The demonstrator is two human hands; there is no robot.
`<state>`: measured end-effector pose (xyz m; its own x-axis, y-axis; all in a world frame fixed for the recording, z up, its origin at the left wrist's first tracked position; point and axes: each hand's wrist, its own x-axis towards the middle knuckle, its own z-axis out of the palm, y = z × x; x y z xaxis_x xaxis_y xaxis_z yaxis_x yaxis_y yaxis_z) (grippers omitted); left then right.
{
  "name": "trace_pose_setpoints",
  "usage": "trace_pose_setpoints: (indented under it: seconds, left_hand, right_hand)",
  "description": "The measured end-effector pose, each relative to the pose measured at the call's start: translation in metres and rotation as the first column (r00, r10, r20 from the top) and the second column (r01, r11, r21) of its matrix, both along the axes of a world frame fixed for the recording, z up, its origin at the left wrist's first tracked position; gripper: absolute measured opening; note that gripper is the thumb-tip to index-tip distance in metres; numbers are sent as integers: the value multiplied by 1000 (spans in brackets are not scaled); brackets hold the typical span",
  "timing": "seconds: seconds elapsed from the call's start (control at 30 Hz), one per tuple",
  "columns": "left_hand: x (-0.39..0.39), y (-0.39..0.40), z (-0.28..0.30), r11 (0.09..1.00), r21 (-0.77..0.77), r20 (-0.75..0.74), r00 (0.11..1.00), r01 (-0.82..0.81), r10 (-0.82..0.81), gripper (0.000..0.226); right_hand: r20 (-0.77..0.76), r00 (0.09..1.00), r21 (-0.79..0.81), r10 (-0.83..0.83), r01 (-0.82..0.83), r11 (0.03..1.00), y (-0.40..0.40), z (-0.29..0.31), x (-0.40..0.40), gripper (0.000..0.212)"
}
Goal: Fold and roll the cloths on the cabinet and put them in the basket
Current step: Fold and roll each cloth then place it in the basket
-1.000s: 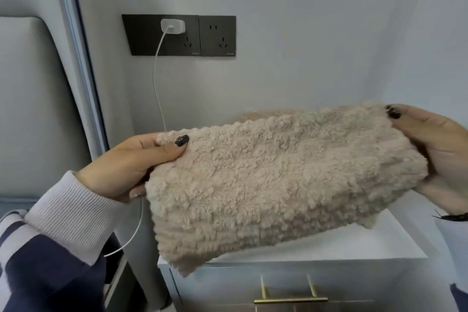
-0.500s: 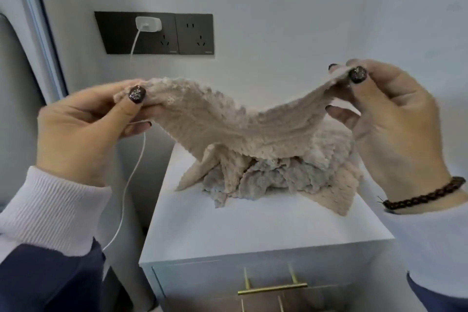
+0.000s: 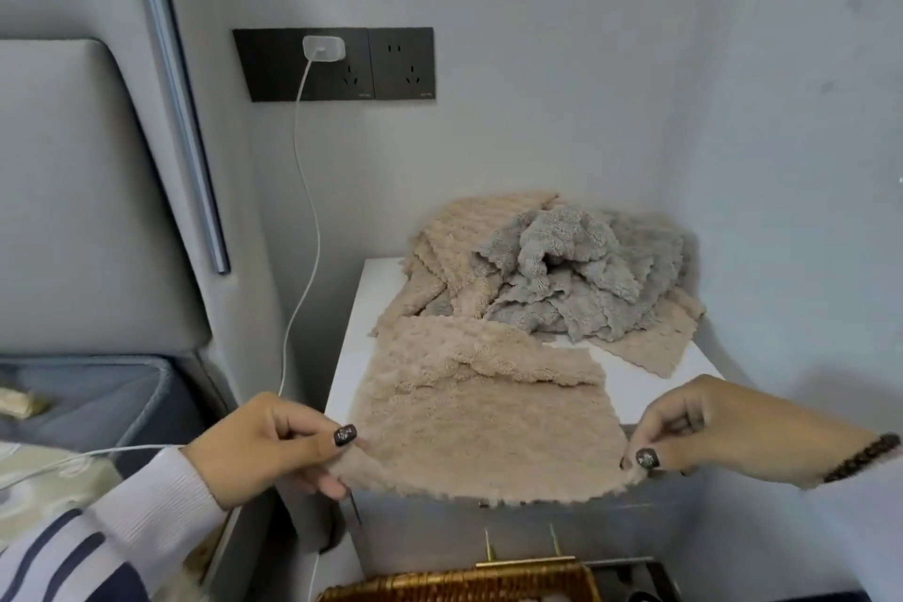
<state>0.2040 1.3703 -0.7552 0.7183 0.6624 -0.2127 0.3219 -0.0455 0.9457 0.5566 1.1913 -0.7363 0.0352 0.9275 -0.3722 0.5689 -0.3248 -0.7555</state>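
A beige fleecy cloth [image 3: 483, 416] lies spread on the front of the white cabinet [image 3: 650, 379], its near edge hanging just past the cabinet's front. My left hand [image 3: 273, 450] pinches its near left corner and my right hand [image 3: 708, 430] pinches its near right corner. Behind it sits a heap of cloths: a crumpled grey cloth [image 3: 581, 269] on top of more beige cloths [image 3: 454, 249]. The woven basket [image 3: 464, 584] shows its rim at the bottom edge, below the cabinet front.
A white charger cable [image 3: 305, 220] hangs from the black wall socket [image 3: 337, 64] down the cabinet's left side. A padded headboard [image 3: 73, 191] and bed stand at left. Walls close in behind and to the right. Gold drawer handle [image 3: 525, 557] sits below the cloth.
The cloth was held up in the air between both hands; both hands have come down and toward me, and it now lies flat on the cabinet front.
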Motion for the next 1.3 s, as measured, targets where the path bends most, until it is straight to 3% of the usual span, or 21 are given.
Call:
trace_pose_setpoints:
  seconds: [0.07,0.2,0.33,0.4,0.53,0.63,0.73,0.83,0.9,1.0,1.07,1.2,1.23,1.3]
  left_hand:
    - [-1,-3,-3,998,-23,-47,997,52,-53,73]
    - [-3,-4,-6,988,-64,-92,985,143,-149,62]
    - [-3,0,-8,988,-86,-94,986,132,-140,51]
    - [3,4,-6,996,-66,-99,993,54,-61,46]
    - [26,18,8,980,50,-54,979,-192,195,13]
    - [45,32,41,941,104,67,947,-321,315,19]
    - [56,42,95,895,112,285,877,-431,387,5]
    - [49,45,149,865,134,431,815,-483,388,18]
    - [40,39,167,857,188,462,813,-479,353,22]
    - [27,21,163,872,237,443,847,-428,295,16]
    - [19,9,142,883,238,421,862,-404,281,10]
    - [5,-10,76,912,136,311,891,-388,332,12]
    - [3,-16,62,925,88,276,901,-370,335,14]
    - [-2,-23,34,944,-5,197,925,-330,325,27]
  right_hand:
    - [18,999,-49,48,-47,998,0,-3,-2,8]
    - [-24,993,-138,113,-115,984,1,-3,-2,30]
    - [-106,985,-161,135,-151,975,-2,0,2,20]
    - [-158,986,-140,50,-72,988,2,2,-1,12]
    - [-258,935,76,-245,272,959,32,10,-16,3]
    - [-320,866,266,-384,471,841,64,43,-18,7]
    - [-414,819,430,-397,560,708,88,94,-9,4]
    - [-451,814,587,-366,580,565,85,145,-7,4]
    - [-432,843,654,-321,538,533,69,164,-11,5]
    - [-396,881,681,-260,472,560,41,159,-17,8]
    - [-377,896,642,-232,434,632,22,135,-18,12]
    - [-389,881,459,-270,439,772,-5,57,-21,71]
    - [-393,872,408,-292,450,794,-9,38,-21,80]
    - [-396,863,311,-314,448,838,-15,8,-23,76]
